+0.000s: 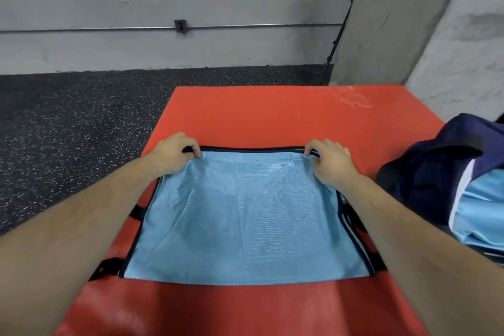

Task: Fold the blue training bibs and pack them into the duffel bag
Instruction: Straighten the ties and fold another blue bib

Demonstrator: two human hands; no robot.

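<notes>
A blue bib [245,215] lies flat on the red mat [272,112]. The left hand [174,154] and right hand [331,161] each pinch a far corner, their fingertips hiding the trim there. The duffel bag [436,166], cut off at the right edge, shows light blue cloth; whether that is bibs or lining is unclear.
</notes>
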